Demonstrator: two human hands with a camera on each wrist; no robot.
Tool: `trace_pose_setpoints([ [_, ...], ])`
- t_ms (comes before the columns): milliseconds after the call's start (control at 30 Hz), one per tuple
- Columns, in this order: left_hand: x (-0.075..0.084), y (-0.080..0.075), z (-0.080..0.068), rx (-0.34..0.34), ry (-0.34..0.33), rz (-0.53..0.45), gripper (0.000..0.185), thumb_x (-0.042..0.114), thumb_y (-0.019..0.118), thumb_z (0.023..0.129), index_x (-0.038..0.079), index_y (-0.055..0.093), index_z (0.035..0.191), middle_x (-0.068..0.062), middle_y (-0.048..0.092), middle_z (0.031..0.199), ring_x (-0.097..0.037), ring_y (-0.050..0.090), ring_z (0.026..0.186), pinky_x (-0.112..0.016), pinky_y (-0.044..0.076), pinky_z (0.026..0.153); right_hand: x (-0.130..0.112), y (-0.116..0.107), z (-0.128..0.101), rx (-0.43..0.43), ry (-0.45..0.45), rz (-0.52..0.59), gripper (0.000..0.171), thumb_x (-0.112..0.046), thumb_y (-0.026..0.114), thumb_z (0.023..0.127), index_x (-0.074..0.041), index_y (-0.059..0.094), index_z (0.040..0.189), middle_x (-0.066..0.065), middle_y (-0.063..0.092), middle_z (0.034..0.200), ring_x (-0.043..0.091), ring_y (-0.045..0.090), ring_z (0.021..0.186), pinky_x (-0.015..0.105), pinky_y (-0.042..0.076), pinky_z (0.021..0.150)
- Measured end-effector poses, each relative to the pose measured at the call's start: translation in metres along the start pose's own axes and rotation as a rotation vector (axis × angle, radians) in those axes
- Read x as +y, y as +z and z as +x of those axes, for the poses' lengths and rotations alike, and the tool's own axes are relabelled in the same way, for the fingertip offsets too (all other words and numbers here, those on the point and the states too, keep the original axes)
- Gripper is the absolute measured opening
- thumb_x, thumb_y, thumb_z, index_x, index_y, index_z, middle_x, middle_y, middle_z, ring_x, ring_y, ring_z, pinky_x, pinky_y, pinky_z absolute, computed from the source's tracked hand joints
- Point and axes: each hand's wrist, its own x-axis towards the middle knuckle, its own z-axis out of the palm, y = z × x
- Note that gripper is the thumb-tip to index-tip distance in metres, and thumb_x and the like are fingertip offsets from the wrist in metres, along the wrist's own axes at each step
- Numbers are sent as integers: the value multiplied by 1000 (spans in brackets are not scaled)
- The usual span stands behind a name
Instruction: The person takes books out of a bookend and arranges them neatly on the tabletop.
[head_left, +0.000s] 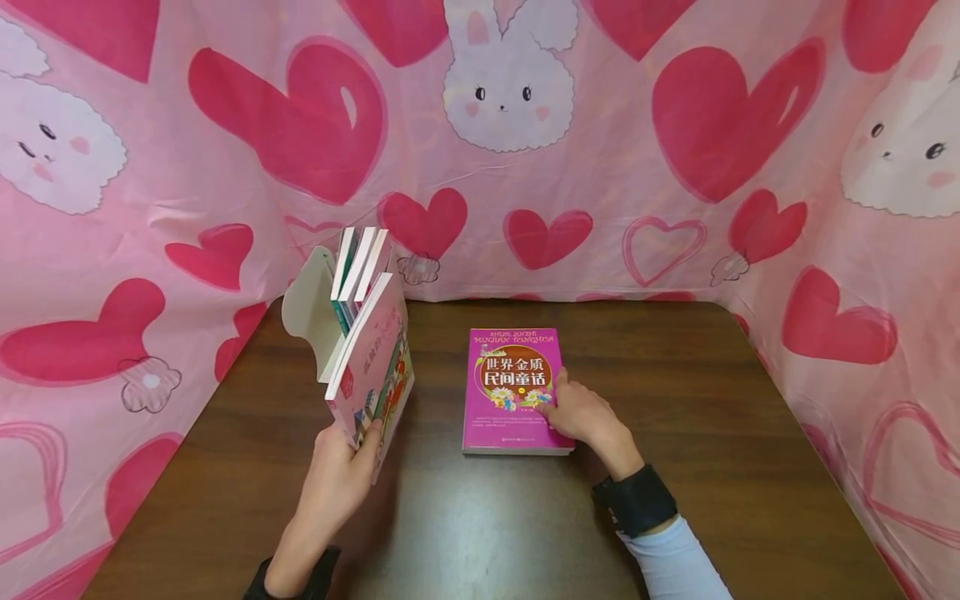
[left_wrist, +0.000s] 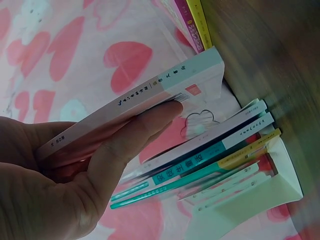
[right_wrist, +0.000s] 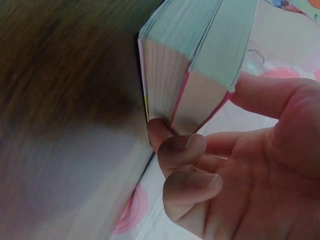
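Observation:
My left hand [head_left: 341,471] grips a thin pink picture book [head_left: 378,358] by its near end, thumb on the illustrated cover. The book stands tilted beside the books in the stand; in the left wrist view its spine faces the camera. My right hand [head_left: 592,421] is at the right side of a thick magenta storybook [head_left: 510,425], lying flat on top of another thick book. In the right wrist view, the thumb [right_wrist: 265,97] lies at the upper book's cover edge and the curled fingers [right_wrist: 182,150] reach the side of the pair. The lower book [right_wrist: 162,80] shows yellow at its edge.
A white bookend stand [head_left: 311,304] at the left back of the brown table [head_left: 660,358] holds several upright thin books [head_left: 363,262]. Pink cloth [head_left: 615,167] printed with hearts and rabbits hangs behind and along both sides of the table.

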Motion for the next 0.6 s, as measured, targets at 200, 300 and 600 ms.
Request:
trace_pose_setpoints([
  [200,0,4,4,-34,-34,-15,55,-1,65,102,1,46,153,-27,57,146,-51,60,127,-68,46,97,0,0,0,-4,2,1,95,-38,72,98,14,20,159,31,52,143,42,57,120,63,48,103],
  [300,0,6,6,-47,-41,-18,56,0,64,102,2,44,155,-26,56,148,-50,58,129,-68,46,99,0,0,-1,-1,2,2,95,-38,72,98,13,20,160,31,51,144,42,56,122,63,47,104],
  [600,1,14,11,-73,-41,-54,63,2,64,103,10,37,159,-24,53,152,-50,57,131,-70,45,98,-1,-1,-1,-4,0,-10,95,-38,72,98,15,21,159,32,51,144,43,56,122,65,46,103],
])
